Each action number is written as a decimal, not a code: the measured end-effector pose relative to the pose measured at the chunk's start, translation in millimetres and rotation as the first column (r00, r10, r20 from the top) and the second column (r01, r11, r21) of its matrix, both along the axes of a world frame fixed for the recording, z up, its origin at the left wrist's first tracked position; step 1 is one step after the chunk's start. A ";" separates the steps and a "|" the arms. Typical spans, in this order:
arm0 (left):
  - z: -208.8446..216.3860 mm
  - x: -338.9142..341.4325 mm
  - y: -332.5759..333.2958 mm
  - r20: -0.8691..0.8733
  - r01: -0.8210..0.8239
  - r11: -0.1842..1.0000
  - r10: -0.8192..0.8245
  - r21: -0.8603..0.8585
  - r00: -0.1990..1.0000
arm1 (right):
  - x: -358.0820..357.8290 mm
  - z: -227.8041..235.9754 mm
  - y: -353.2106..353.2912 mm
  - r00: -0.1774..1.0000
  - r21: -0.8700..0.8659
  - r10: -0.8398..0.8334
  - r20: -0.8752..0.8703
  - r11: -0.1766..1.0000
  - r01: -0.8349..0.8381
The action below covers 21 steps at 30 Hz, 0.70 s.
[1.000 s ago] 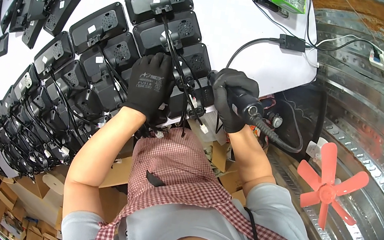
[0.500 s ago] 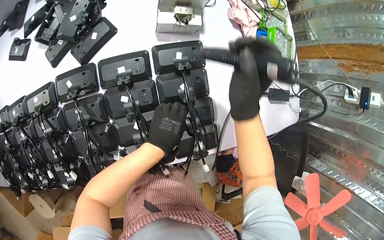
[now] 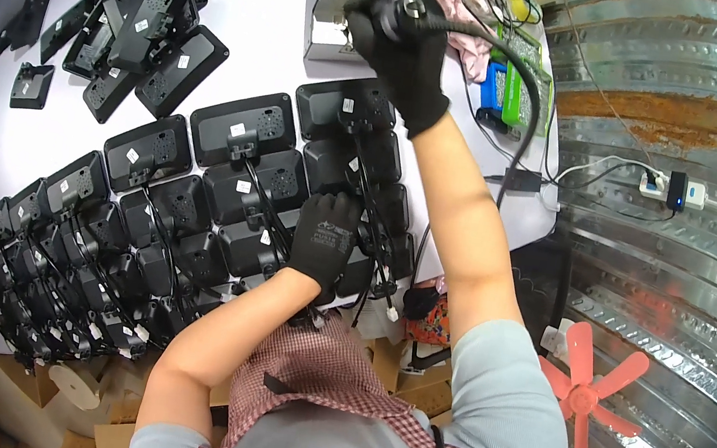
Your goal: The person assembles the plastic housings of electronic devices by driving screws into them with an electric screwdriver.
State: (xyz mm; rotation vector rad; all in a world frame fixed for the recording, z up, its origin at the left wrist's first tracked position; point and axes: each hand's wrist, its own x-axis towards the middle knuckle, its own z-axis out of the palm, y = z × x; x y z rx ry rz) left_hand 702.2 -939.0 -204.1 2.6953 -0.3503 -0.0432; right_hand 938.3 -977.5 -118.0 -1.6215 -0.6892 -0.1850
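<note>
In a black glove, my right hand (image 3: 410, 63) is wrapped round an electric screwdriver (image 3: 411, 13), whose cable (image 3: 532, 73) loops off to the right. The tool is beside the front of a grey screw feeder machine (image 3: 326, 43); its tip is hidden. My left hand (image 3: 325, 239), also gloved in black, lies over the near units in the right-hand column, fingers curled down. Whatever is under those fingers is hidden. Just beyond it lies a black plastic casing (image 3: 325, 106) with a white label, a bundle of black cables (image 3: 366, 188) running from it toward me.
Overlapping rows of similar black casings (image 3: 144, 154) fill the table's near left. Loose black covers (image 3: 141, 30) are piled at the far left. Green and blue trays (image 3: 515, 94) of small parts stand far right. A power strip (image 3: 655, 185) and pink fan (image 3: 581, 398) are by the metal wall.
My right hand has carried the electric screwdriver left and away from me, from the right of the casings to the screw feeder. The left hand stays on the units.
</note>
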 end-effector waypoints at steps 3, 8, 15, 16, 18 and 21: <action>-1.0 -2.0 -0.3 0.005 -0.009 0.999 0.010 -0.040 1.000 | 0.6 7.0 6.1 0.998 0.081 -0.034 0.049 0.996 0.030; 34.2 -19.1 -1.1 0.029 -0.032 0.977 0.039 -0.213 0.999 | -28.6 5.3 -60.6 0.947 0.192 -0.082 -0.311 0.970 0.147; 33.2 -67.4 -17.7 -0.088 0.051 0.997 -0.056 -0.066 0.995 | -185.1 22.1 -175.0 0.854 0.254 -0.209 -0.476 0.897 0.361; 37.1 -70.5 -22.3 -0.134 0.081 0.995 -0.088 -0.056 0.987 | -202.5 17.8 -185.3 0.857 0.191 -0.240 -0.456 0.914 0.358; 26.7 -73.3 -31.0 -0.085 0.080 0.997 -0.081 -0.017 0.993 | -225.0 10.0 -197.4 0.856 0.131 -0.274 -0.438 0.922 0.363; 16.3 -76.5 -38.5 -0.061 0.082 0.996 -0.080 0.041 0.995 | -240.2 -1.2 -201.3 0.825 0.159 -0.347 -0.446 0.876 0.454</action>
